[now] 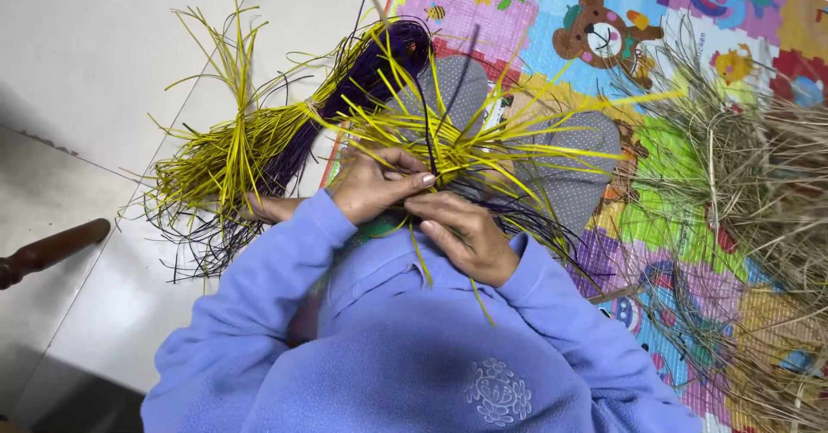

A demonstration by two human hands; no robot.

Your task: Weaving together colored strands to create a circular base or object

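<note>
I keep both grips pinched on the yellow and purple strip weave (448, 153), left hand (375, 183) pinning crossings, right hand (466, 235) pulling strands snug over the colourful play mat (690, 19).

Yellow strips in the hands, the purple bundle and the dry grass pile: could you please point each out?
Yellow strips (448, 144), head view, on the crossing strands above the fingers.
Purple bundle (379, 62), head view, on its upper looped end.
Dry grass pile (759, 166), head view, on its tangled middle.

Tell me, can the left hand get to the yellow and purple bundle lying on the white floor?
Probably yes: the left hand is close to that bundle, nothing lies between them, though its fingers are busy in the yellow strips.
</note>
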